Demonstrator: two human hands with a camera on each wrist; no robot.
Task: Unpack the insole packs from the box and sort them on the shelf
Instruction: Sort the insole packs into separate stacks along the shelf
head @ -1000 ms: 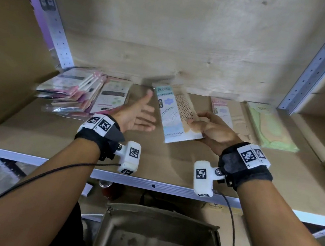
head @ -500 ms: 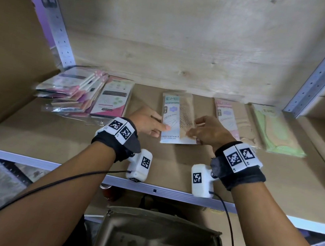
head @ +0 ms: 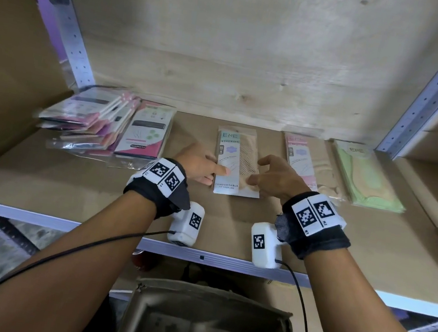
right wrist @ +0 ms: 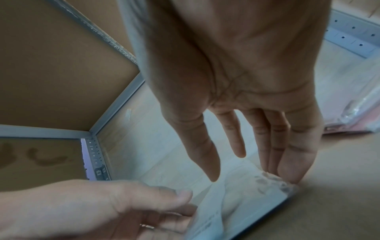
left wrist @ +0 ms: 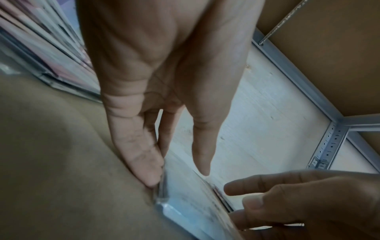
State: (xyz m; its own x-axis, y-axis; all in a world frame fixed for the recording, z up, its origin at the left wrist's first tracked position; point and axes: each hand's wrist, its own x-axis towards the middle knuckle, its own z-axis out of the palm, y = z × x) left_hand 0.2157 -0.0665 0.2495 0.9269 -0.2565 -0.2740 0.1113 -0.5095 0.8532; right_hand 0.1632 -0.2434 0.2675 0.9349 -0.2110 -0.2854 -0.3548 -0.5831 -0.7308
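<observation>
I am putting a blue and white pack (head: 236,162) down flat in the middle of the shelf (head: 66,188), with its far end near the back edge. My left hand (head: 198,164) is on its left side. The fingers are straight and touch the long left edge of the pack, and my thumb rests on top of it. They push, they do not pinch. My right hand (head: 274,178) is on the right side. Its fingers are loose and a bit spread, and the tips touch the right edge near the front corner of the pack. I think I am just making the pack lie straight.

A lot looks done. A pile of pink packs (head: 87,123) lies at the back left corner of the shelf, and one pink and black pack (head: 147,132) lies just beside it. On the right there is a pink and tan pack (head: 308,162), and next to it a green pack (head: 367,176) close to the right edge. So the kinds are already in their own spots.

The box (head: 205,326) is below the front edge of the shelf. The part of the inside that I can see has no packs in it, but I cannot see all of it. I think little is left to do.
</observation>
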